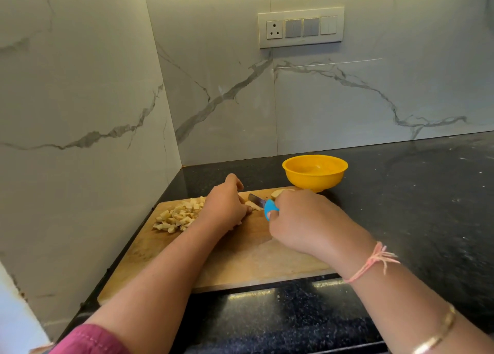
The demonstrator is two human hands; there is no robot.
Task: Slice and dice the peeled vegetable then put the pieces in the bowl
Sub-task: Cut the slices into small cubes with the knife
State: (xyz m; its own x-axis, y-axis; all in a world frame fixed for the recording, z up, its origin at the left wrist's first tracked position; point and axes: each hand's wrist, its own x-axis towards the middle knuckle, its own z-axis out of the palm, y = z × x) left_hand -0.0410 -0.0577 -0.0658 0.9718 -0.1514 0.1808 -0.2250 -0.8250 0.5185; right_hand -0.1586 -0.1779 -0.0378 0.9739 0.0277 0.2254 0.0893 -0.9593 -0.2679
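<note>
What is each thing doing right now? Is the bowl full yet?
Yellow bowl: empty, upright.
Diced pieces: piled on the cutting board.
Vegetable piece: held down by the left hand, being cut.
Knife: gripped by the right hand, blade at the piece.
Spare chunk: uncut, on the board.

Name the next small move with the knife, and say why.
Probably press the knife down through the piece that the left hand pins on the board. The right hand holds the blade right at it, and the bowl looks empty.

Veg piece (253, 207) at blade (256, 200): prob. half-hidden
</note>
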